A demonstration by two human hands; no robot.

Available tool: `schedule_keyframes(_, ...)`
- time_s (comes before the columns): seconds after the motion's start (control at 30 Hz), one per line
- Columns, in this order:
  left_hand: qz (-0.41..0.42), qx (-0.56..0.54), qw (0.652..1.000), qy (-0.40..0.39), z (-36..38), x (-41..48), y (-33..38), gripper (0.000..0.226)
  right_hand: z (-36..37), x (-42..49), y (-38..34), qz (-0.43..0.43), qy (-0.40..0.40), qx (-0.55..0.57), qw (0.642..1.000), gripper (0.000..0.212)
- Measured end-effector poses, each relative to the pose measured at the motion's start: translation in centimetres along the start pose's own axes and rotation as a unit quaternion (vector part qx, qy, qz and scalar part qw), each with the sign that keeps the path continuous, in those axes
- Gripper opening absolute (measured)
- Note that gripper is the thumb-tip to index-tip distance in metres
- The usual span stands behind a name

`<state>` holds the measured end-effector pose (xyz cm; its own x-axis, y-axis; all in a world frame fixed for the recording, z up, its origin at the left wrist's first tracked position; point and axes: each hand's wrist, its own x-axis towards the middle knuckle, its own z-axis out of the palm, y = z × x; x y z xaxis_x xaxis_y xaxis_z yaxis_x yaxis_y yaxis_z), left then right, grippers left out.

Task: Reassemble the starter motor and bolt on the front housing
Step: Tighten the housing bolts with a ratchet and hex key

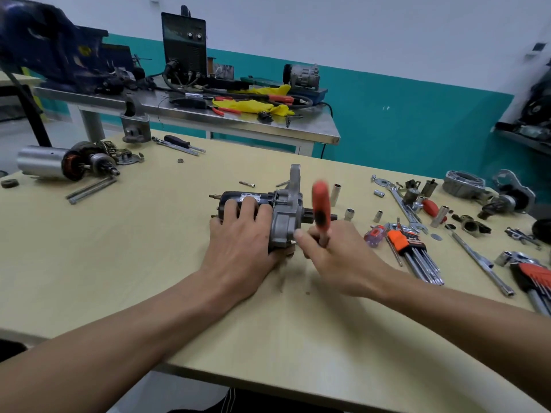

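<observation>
Open table (134, 234) left of the motor (235, 198) and along the near edge; a held screwdriver (321, 204) stands at its right; sockets (348, 214), wrenches (401, 204), hex keys (420, 260) crowd beyond.

Black body on the starter motor (235, 199), dull silver-grey on its front housing (284, 219). The driver (322, 204) shows an orange handle with a black band, blurred. The table (149, 248) is pale yellow wood-grain. Toward its right edge, steel hex keys (422, 262) sit in an orange holder, another set (533, 274) in red-orange. Behind, a yellow cloth (262, 105), and a teal wall (402, 120) under white.
</observation>
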<state>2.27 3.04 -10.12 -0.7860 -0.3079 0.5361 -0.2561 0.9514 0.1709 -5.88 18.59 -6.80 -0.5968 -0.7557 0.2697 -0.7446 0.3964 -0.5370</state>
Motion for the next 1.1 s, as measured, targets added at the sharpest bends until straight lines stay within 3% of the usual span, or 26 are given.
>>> schedule_keyframes(0.07,0.001,-0.004,1.0,-0.003,0.0,0.0,-0.1,0.056,-0.6,0.4,1.6,-0.216,0.018,-0.196,0.956,0.036)
schedule_keyframes(0.1,0.003,-0.009,1.0,-0.006,-0.1,0.0,-0.1,0.057,-1.2,0.8,2.0,-0.262,0.008,-0.251,0.932,0.032)
schedule_keyframes(0.13,0.004,-0.012,1.0,-0.006,0.0,-0.1,-0.1,0.057,-1.6,1.1,2.3,-0.275,-0.005,-0.275,0.921,0.03)
schedule_keyframes(0.2,0.004,-0.007,1.0,-0.005,-0.1,-0.1,-0.2,0.058,-1.7,1.3,2.2,-0.239,-0.037,-0.251,0.937,0.033)
schedule_keyframes(0.27,0.004,-0.003,1.0,-0.004,-0.1,-0.1,0.0,0.059,-1.1,1.0,1.4,-0.138,-0.061,-0.102,0.983,0.039)
schedule_keyframes(0.3,0.003,-0.003,1.0,-0.004,-0.1,0.0,0.0,0.06,-1.1,1.1,1.2,-0.038,-0.083,0.016,0.996,0.043)
schedule_keyframes(0.33,0.002,-0.003,1.0,-0.004,-0.1,0.0,0.0,0.061,-1.2,1.3,0.8,0.1,-0.108,0.15,0.978,0.044)
schedule_keyframes(0.37,0.002,-0.001,1.0,-0.005,-0.2,0.0,0.0,0.062,-1.3,1.5,0.4,0.231,-0.138,0.261,0.927,0.044)
schedule_keyframes(0.4,0.002,0.001,1.0,-0.006,-0.2,-0.1,0.0,0.063,-1.3,1.4,0.2,0.312,-0.148,0.324,0.881,0.043)
schedule_keyframes(0.43,0.003,0.002,1.0,-0.006,-0.2,-0.1,0.0,0.064,-1.3,1.4,0.0,0.337,-0.154,0.343,0.863,0.042)
schedule_keyframes(0.47,0.003,0.002,1.0,-0.007,-0.2,-0.1,-0.1,0.064,-1.3,1.3,0.0,0.308,-0.157,0.318,0.883,0.043)
schedule_keyframes(0.5,0.002,0.0,1.0,-0.008,-0.2,-0.1,-0.1,0.064,-1.2,1.1,0.2,0.222,-0.145,0.238,0.934,0.045)
schedule_keyframes(0.53,0.001,-0.003,1.0,-0.011,-0.2,-0.1,0.0,0.063,-1.2,0.9,0.4,0.09,-0.117,0.111,0.983,0.045)
schedule_keyframes(0.57,0.0,-0.004,1.0,-0.013,-0.2,0.0,0.0,0.062,-1.4,0.9,0.9,-0.057,-0.082,-0.043,0.994,0.043)
schedule_keyframes(0.63,0.001,-0.004,1.0,-0.017,-0.3,0.0,0.0,0.062,-2.0,1.5,1.7,-0.256,-0.032,-0.253,0.933,0.035)
schedule_keyframes(0.7,0.004,-0.004,1.0,-0.013,-0.3,0.0,0.0,0.062,-2.3,2.0,2.1,-0.288,-0.021,-0.283,0.915,0.033)
schedule_keyframes(0.77,0.004,-0.003,1.0,-0.007,-0.3,-0.1,0.0,0.062,-1.5,1.7,1.8,-0.218,-0.011,-0.194,0.956,0.038)
schedule_keyframes(0.83,0.003,-0.002,1.0,0.0,-0.2,0.0,0.1,0.061,-0.5,1.1,0.7,-0.038,-0.017,0.003,0.999,0.044)
schedule_keyframes(0.87,0.004,0.0,1.0,0.005,-0.1,0.0,0.1,0.061,-0.4,1.1,0.2,0.103,-0.035,0.122,0.987,0.044)
schedule_keyframes(0.9,0.004,0.001,1.0,0.01,0.0,0.0,0.1,0.061,-0.5,1.3,-0.4,0.247,-0.067,0.223,0.941,0.045)
schedule_keyframes(0.97,0.006,0.005,1.0,0.011,0.0,0.0,0.1,0.063,-0.6,1.4,-0.8,0.374,-0.102,0.305,0.87,0.048)
schedule_keyframes(1.0,0.006,0.008,1.0,0.011,0.1,0.0,0.0,0.064,-0.7,1.5,-0.8,0.382,-0.109,0.305,0.866,0.05)
schedule_keyframes(1.03,0.005,0.009,1.0,0.012,0.0,0.0,0.0,0.064,-0.8,1.4,-0.8,0.352,-0.103,0.279,0.888,0.049)
schedule_keyframes(1.1,0.003,0.004,1.0,0.007,-0.1,0.0,0.1,0.064,-0.5,0.9,-0.3,0.13,-0.047,0.12,0.983,0.047)
